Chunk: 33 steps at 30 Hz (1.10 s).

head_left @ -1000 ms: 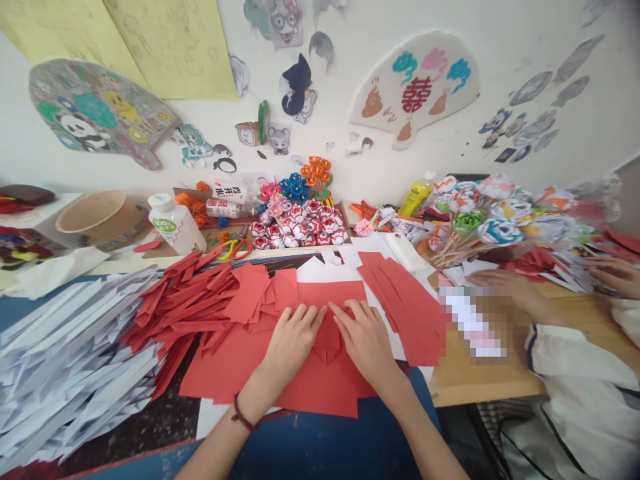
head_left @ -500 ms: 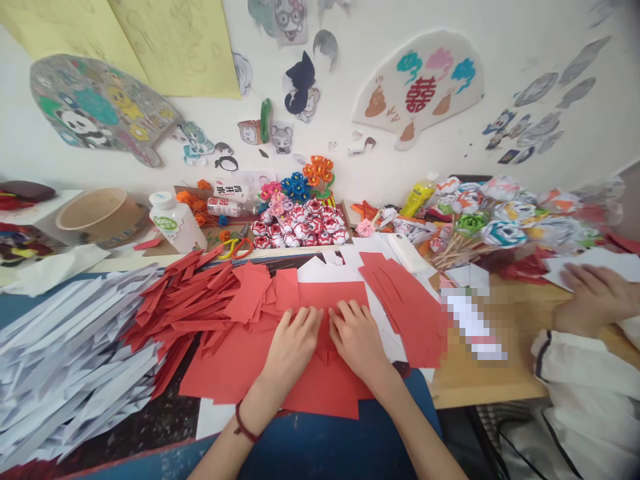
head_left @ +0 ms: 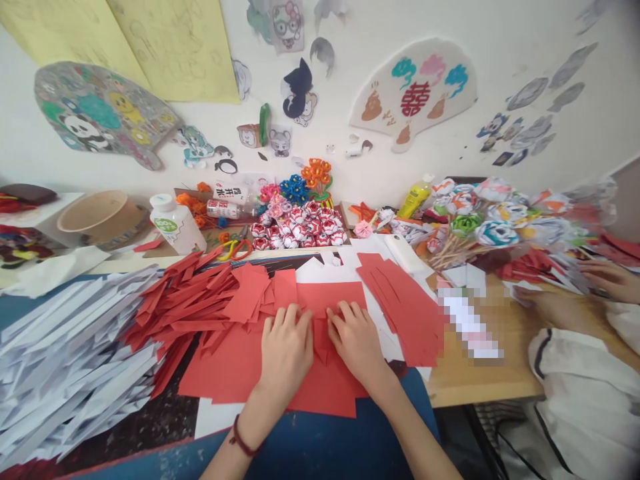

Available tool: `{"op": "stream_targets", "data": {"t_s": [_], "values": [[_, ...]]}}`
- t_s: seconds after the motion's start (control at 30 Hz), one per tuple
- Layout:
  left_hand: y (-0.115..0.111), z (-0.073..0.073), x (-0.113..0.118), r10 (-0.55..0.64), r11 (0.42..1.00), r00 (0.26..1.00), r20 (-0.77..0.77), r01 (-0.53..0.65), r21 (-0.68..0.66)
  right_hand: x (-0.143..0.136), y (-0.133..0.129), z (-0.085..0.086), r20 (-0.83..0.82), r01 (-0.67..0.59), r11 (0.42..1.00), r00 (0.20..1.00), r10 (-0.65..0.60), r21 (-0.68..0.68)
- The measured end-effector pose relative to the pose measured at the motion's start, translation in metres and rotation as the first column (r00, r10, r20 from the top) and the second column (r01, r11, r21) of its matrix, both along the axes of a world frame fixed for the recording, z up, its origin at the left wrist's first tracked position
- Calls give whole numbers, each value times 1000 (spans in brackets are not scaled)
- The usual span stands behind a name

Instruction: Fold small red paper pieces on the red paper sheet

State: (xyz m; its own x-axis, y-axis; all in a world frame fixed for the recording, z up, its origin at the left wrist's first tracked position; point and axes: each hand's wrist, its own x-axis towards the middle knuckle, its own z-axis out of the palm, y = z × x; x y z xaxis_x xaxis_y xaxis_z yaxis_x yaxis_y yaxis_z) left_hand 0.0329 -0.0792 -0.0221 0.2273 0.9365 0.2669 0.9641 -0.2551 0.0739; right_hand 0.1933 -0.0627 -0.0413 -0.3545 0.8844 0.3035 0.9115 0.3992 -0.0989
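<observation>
Both forearms are extended from the near edge, the left wrist circled by a dark red bracelet (head_left: 244, 437). The left hand (head_left: 287, 343) is held palm down, its fingers half curled, with the tips set at the left side of a folded red paper (head_left: 321, 345). The right hand (head_left: 355, 337) is posed as its mirror, fingers bent and tips brought to the paper's right side. A small gap is left between the 2 hands, where the folded piece is seen lying on larger red sheets (head_left: 235, 373); whether its edges are pinched or only pressed cannot be told.

Around them the bench (head_left: 173, 427) is covered: white folded strips (head_left: 75, 360) are heaped at the left, red folded strips (head_left: 185, 300) are piled beside them, and a stack of red paper (head_left: 405, 313) is laid at the right. There, a co-worker's sleeve (head_left: 585, 373) is seen.

Farther back, 1 white bottle (head_left: 175, 227) is capped, its contents hidden. Behind it, a clear bottle (head_left: 227, 209) is laid on its side. A brown bowl (head_left: 100, 212) is placed at the far left; its bottom cannot be seen. Yellow colour is shown by an upright but tilted bottle (head_left: 416, 199), near which paper flowers (head_left: 500, 220) are bunched on sticks.
</observation>
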Motion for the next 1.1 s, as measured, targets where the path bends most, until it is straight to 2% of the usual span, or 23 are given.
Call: {"op": "stream_targets", "data": {"t_s": [0.17, 0.3, 0.4, 0.53, 0.73, 0.83, 0.9, 1.1], "values": [[22, -6, 21, 71, 997, 997, 29, -70, -42, 0, -8, 2, -56, 46, 998, 997, -47, -35], [31, -13, 20, 28, 990, 997, 69, -18, -142, 7, -2, 2, -252, 66, 993, 964, -90, -101], [31, -14, 18, 5, 989, 998, 64, 4, -146, 10, 9, 2, -377, 59, 987, 920, -111, -147], [31, -11, 19, 18, 995, 1000, 12, -17, -102, 10, 21, 3, -408, 30, 979, 906, -112, -204], [34, -6, 19, -17, 980, 997, 79, 32, -197, 14, 26, 7, -454, -32, 966, 886, -91, -256], [37, -3, 16, -67, 972, 986, 150, 99, -215, 17, 30, 10, -554, -145, 941, 831, -52, -306], [38, 0, 13, -94, 971, 974, 208, 136, -198, 19, 32, 12, -620, -186, 921, 782, -72, -343], [27, 8, -8, -77, 988, 926, 370, 120, -95, 25, 28, 8, -758, -27, 946, 605, -242, -323]]}}
